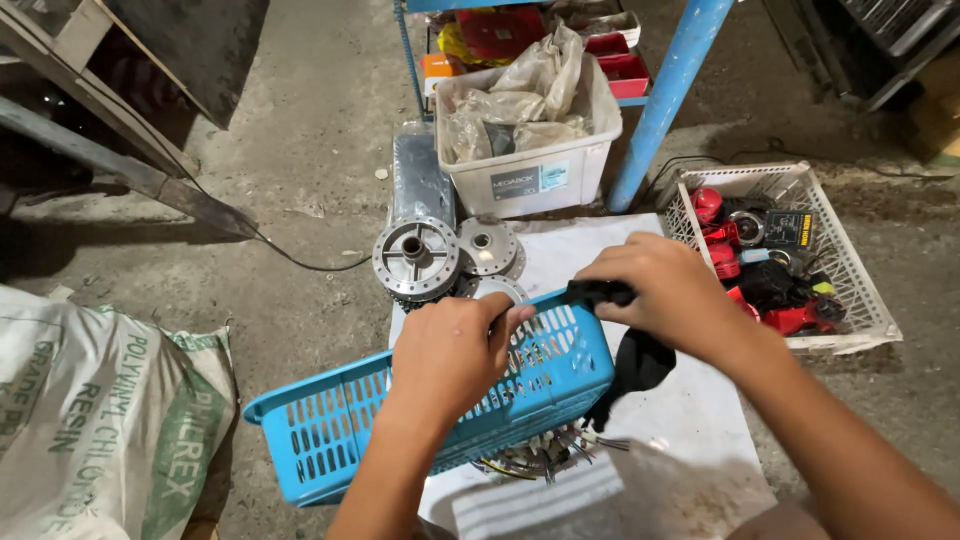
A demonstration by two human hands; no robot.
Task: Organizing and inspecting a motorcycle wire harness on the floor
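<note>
The left hand [450, 350] is curled over the far rim of a blue slotted plastic basket [330, 430], fingers closed on its edge, tilting the basket so its open side faces away. The right hand [665, 290] is just beside it to the right, fingers pinched on a black cloth-like piece [635, 365] that hangs down over the basket's right end. Under the basket, below both hands, thin wires [560, 450] stick out onto a white sheet [690, 420] spread on the concrete floor [300, 150]. Just beyond the left hand lie two round metal hubs [415, 257], with a dark wrapped cylinder [418, 180] behind them. Farther ahead stands a white plastic tub [530, 170] stuffed with crumpled plastic bags, next to a blue pole [665, 90]. To the right of the right hand sits a white lattice basket [860, 290] holding red and black parts. Well to the left of the left hand rests a printed white sack [100, 420].
</note>
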